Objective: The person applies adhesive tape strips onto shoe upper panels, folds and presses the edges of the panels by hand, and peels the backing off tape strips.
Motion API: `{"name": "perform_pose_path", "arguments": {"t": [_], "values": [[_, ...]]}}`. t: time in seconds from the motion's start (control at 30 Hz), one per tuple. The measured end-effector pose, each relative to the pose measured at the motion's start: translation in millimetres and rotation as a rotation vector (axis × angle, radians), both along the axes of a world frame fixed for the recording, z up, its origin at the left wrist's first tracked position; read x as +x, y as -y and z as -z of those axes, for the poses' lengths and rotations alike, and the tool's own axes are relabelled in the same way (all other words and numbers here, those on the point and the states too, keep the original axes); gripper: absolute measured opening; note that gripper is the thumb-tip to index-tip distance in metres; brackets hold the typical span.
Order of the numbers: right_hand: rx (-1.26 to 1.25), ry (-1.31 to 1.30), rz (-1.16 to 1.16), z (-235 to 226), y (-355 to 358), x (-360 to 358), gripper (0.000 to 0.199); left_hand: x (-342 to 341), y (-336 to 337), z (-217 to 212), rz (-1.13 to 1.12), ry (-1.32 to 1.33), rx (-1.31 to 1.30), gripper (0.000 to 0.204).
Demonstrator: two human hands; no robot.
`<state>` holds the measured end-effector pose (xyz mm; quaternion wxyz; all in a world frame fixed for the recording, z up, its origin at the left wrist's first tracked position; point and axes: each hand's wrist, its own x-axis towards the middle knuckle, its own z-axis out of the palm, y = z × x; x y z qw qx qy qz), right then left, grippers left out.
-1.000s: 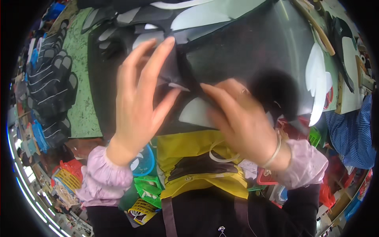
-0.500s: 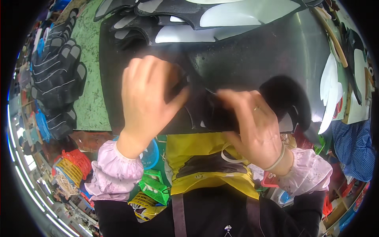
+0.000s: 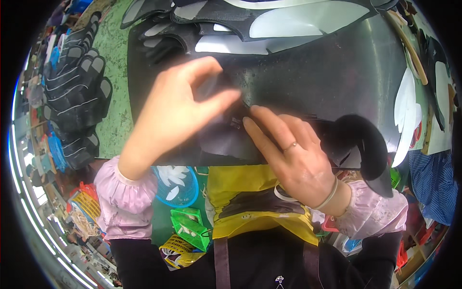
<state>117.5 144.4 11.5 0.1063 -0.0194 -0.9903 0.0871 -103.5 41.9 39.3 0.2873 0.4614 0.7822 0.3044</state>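
My left hand (image 3: 180,103), slightly blurred, hovers above the dark board (image 3: 313,72) with thumb and fingers apart and nothing between them. My right hand (image 3: 298,144) lies with its fingers stretched out on a black, curved, flexible piece (image 3: 368,137), which looks like a shoe upper part. To the right of the hand, the piece's rounded end curls over the board's front edge. Its left part is hidden under my fingers. Black pieces with pale patches (image 3: 284,21) are piled along the board's far side.
At the left, overlapping black pieces with grey patches (image 3: 77,101) lie on the green tabletop (image 3: 113,120). White curved pieces (image 3: 404,111) rest at the right edge. Below the table are a blue basket (image 3: 195,190) with white pieces and a green basket (image 3: 190,229).
My left hand has shifted slightly up and its thumb and fingers show apart. My right hand has moved left and flattened its fingers on the black piece.
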Motion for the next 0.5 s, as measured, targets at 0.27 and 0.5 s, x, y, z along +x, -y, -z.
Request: {"name": "perform_pose_path", "arguments": {"t": [0.27, 0.5], "values": [[-0.042, -0.104, -0.07, 6.1, 2.7, -1.5, 0.051, 4.4, 16.7, -11.8, 0.269, 0.177, 0.015, 0.019], [-0.117, -0.074, 0.042, 2.0, 23.5, -12.4, 0.037, 10.3, 23.6, 0.4, -0.014, 0.224, 0.017, 0.012]]}}
